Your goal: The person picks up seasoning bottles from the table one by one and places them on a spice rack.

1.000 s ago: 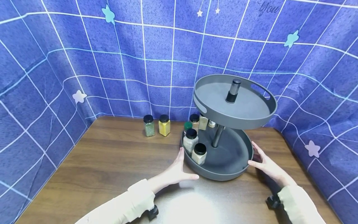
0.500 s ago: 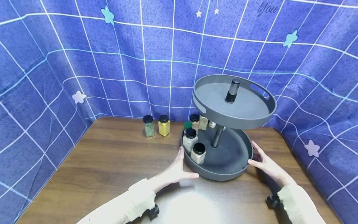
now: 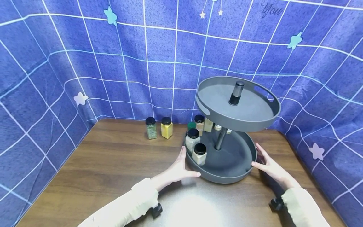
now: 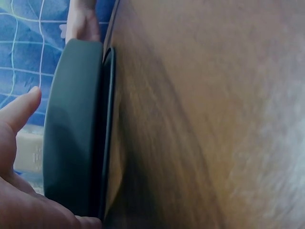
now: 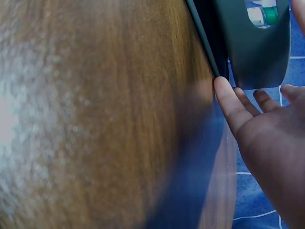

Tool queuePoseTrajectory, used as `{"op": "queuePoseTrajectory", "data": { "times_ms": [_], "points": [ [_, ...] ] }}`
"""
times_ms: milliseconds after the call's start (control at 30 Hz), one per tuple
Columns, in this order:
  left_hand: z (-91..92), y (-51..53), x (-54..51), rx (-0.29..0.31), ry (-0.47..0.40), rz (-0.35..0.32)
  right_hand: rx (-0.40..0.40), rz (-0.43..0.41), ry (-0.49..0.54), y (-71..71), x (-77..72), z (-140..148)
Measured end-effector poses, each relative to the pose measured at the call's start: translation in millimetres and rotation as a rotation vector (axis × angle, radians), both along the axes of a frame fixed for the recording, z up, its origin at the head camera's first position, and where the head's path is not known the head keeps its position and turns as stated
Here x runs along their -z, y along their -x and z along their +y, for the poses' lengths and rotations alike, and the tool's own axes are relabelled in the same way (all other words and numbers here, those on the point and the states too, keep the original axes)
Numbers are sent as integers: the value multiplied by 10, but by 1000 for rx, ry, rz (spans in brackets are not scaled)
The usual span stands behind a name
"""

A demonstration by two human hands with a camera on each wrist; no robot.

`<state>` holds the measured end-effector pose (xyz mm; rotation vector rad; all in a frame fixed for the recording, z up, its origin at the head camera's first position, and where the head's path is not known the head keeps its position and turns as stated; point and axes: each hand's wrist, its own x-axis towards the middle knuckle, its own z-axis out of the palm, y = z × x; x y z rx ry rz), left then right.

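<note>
A dark grey two-tier turntable rack [image 3: 224,179] stands on the wooden table, its upper tray [image 3: 218,94] bare around the centre post. Along the left and back of its lower tier sit several jars, among them a black-lidded jar [image 3: 199,154] of pale contents and a second black-lidded jar [image 3: 193,138] behind it. My left hand [image 3: 177,170] lies against the lower tier's left rim, thumb and fingers spread. On the opposite side my right hand [image 3: 270,165] touches the rim with extended fingers. In the right wrist view, those fingertips [image 5: 220,83] meet the rack's lower edge.
Left of the rack, a green-filled jar [image 3: 151,128] and a yellow-filled jar [image 3: 166,128] stand on the table [image 3: 113,164]. A blue curtain with white grid lines [image 3: 158,63] hangs behind and at both sides.
The lower tier has turned slightly: its front jars have shifted left and back, the rear jars rightward. My left hand has slid a little back along the rim; the right hand stays put.
</note>
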<state>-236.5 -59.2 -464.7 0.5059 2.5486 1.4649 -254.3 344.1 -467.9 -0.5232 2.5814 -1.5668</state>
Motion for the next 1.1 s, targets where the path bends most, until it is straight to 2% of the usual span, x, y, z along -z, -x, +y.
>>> {"op": "queuePoseTrajectory", "data": {
  "times_ms": [200, 433, 767, 1100],
  "points": [
    [-40, 75, 16, 9, 7, -31, 6, -29, -13, 0, -8, 1],
    [-86, 174, 21, 17, 31, -27, 19, -43, -29, 21, 28, 27],
    [-142, 317, 25, 37, 63, -36, 24, -34, -30, 38, 46, 22],
    [-178, 477, 33, 50, 52, -32, 20, -25, -26, 28, 45, 29]
  ]
}}
